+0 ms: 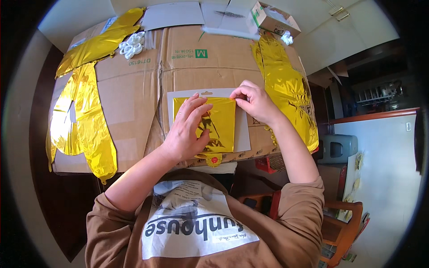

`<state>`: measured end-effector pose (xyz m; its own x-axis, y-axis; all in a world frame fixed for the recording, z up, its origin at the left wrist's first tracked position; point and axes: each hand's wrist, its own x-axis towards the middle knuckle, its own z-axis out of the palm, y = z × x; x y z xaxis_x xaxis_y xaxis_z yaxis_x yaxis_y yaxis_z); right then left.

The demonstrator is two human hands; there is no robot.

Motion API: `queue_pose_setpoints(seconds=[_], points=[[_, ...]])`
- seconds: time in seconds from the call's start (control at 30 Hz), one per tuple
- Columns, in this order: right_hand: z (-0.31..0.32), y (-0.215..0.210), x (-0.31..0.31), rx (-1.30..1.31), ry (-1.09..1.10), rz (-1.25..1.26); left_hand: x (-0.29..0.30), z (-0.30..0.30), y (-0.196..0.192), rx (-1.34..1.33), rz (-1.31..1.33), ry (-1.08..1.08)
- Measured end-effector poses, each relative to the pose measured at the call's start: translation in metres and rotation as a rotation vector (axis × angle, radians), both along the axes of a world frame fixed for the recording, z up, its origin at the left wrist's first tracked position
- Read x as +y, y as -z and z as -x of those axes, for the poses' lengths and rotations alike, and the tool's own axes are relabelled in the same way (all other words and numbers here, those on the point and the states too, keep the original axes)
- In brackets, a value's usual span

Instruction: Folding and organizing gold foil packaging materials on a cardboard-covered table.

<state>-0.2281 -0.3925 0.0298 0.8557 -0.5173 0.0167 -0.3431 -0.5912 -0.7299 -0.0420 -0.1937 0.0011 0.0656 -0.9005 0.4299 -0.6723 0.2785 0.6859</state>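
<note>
A gold foil balloon, folded into a neat square, lies on a white card with a hanging slot at its top. A tab with a red mark sticks out at the near edge. My left hand rests on the foil's left part with its fingers spread, covering some of it. At the foil's far right corner, my right hand is closed in a pinch, thumb and forefinger on the corner.
Flattened cardboard covers the table. Unfolded gold foil balloons lie at the left and right. White ribbon coils, white cards and a small open box sit at the far side. A wooden chair stands to my right.
</note>
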Motion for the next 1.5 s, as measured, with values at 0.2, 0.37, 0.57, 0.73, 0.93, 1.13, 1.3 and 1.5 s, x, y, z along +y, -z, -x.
queue_pose_setpoints(seconds=[0.2, 0.37, 0.57, 0.73, 0.93, 1.13, 1.3, 1.5], points=[[-0.002, 0.015, 0.004, -0.078, 0.051, 0.202, -0.001, 0.000, 0.001, -0.009, 0.017, -0.004], [-0.003, 0.015, 0.003, -0.022, 0.078, 0.149, -0.001, 0.001, 0.002, -0.030, 0.013, -0.007], [-0.003, 0.004, 0.002, 0.078, 0.166, -0.117, -0.001, 0.003, 0.000, -0.084, 0.001, -0.017], [-0.014, -0.030, 0.005, 0.226, 0.241, -0.538, -0.001, 0.004, 0.000, -0.120, -0.019, -0.047], [-0.007, -0.014, -0.005, 0.122, 0.277, -0.871, -0.003, 0.006, 0.001, -0.128, -0.051, -0.042], [-0.010, -0.026, -0.006, 0.104, 0.268, -1.004, -0.003, 0.005, 0.003, -0.137, -0.040, -0.051], [-0.014, -0.023, -0.005, 0.229, 0.125, -0.817, -0.003, 0.005, 0.003, -0.120, -0.041, -0.051], [-0.011, -0.015, -0.009, 0.249, 0.158, -0.812, -0.003, 0.004, -0.001, -0.039, -0.011, -0.038]])
